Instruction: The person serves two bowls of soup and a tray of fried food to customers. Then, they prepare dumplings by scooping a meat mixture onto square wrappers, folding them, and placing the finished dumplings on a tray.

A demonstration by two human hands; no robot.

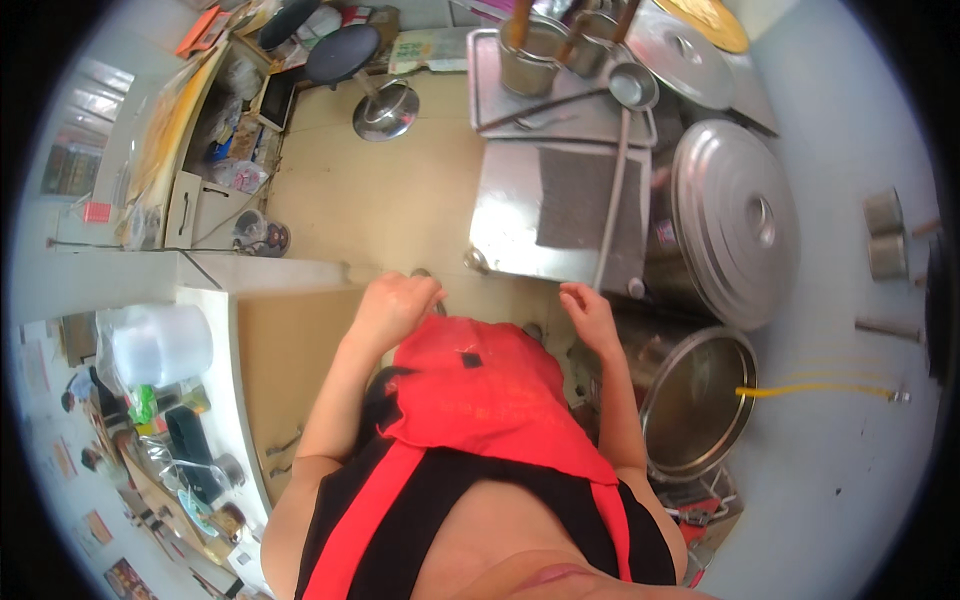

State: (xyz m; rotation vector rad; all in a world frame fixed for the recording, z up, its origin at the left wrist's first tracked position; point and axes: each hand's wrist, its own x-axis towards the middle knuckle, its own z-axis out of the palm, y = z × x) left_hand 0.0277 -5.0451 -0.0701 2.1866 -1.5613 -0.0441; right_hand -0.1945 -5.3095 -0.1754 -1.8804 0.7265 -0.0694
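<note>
My left hand (397, 304) is held above the floor, just past the far left edge of the red apron (480, 375) I wear. Its fingers are curled, and a small grey curved thing shows behind them; whether the hand holds it I cannot tell. Palm inward, my right hand (590, 315) hangs near the front edge of the stainless steel worktop (510, 202), fingers loosely bent with nothing seen between them. On that worktop lie a dark mat (574, 199) and a long-handled ladle (634, 86), whose handle runs towards my right hand.
Right of me stand a large lidded steel pot (739, 225) and an open pot (701, 405) with a yellow hose (817, 390) over its rim. Ahead is a steel tray (562, 127) with smaller pots. A round stool (343, 54) and a metal lid (386, 112) are further left; a white counter (225, 375) flanks me.
</note>
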